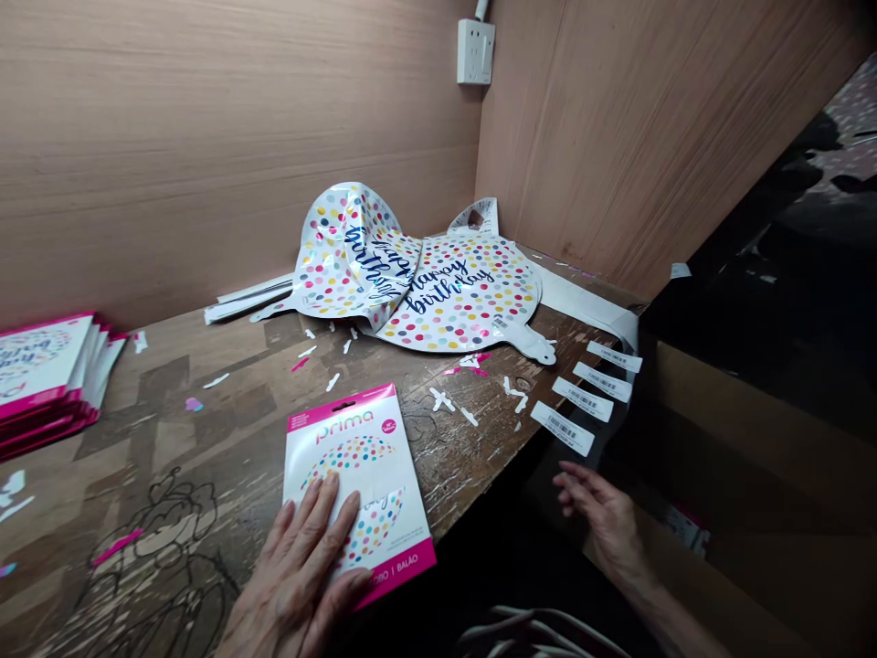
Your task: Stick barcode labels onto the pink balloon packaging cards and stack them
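Along the near edge of the table, our left hand lies flat on the prima package, fingers spread, resting rather than grasping. Its long axis runs away from us, the far end leaning left. Off the edge to the right, our right hand hangs with fingers loosely bent; we see nothing in its grasp. Just beyond its fingertips, four barcode labels run in a row away from us at the table's right edge; the nearest lies ahead and slightly left, long side crosswise, clearly closer to the right hand than the left. Farther on, past paper scraps and a stack of packages at left, dotted foil balloons sprawl before the wooden wall.
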A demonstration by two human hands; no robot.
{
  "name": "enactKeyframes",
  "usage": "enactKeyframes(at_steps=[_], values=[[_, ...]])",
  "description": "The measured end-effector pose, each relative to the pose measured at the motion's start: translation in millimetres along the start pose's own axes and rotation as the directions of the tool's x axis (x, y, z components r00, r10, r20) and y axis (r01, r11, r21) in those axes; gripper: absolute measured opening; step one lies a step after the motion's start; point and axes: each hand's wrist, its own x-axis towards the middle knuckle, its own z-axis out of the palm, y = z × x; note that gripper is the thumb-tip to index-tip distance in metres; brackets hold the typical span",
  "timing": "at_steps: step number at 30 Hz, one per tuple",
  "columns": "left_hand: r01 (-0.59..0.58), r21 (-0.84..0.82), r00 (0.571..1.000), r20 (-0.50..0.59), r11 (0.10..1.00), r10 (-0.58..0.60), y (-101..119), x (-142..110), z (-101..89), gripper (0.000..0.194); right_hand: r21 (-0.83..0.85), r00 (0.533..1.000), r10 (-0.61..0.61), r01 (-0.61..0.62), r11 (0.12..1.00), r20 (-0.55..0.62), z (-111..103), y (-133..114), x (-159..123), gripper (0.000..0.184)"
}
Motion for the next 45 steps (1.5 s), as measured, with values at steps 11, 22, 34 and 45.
enactKeyframes(at_steps=[11,22,34,45], values=[[0.024,-0.028,1.000,0.019,0.999,-0.024,-1,-1,0.9,0.064,0.402,0.999,0.003,0.014,0.915,-0.041,73,-27,4,0.017],[0.002,0.013,1.000,-0.014,1.000,-0.002,0,-4,4.4,0.065,-0.252,0.863,-0.490,0.451,0.856,-0.122,58,-50,13,0.015],[0.142,-0.121,0.977,0.176,0.983,-0.120,13,-6,-4.8,0.063,-0.113,0.287,-0.559,0.939,0.326,0.778,85,-131,0,0.006],[0.424,-0.456,0.897,0.330,0.782,-0.294,21,3,-23.7,0.077,-0.065,-0.116,0.539,0.950,0.306,0.835,216,-154,-42,0.009]])
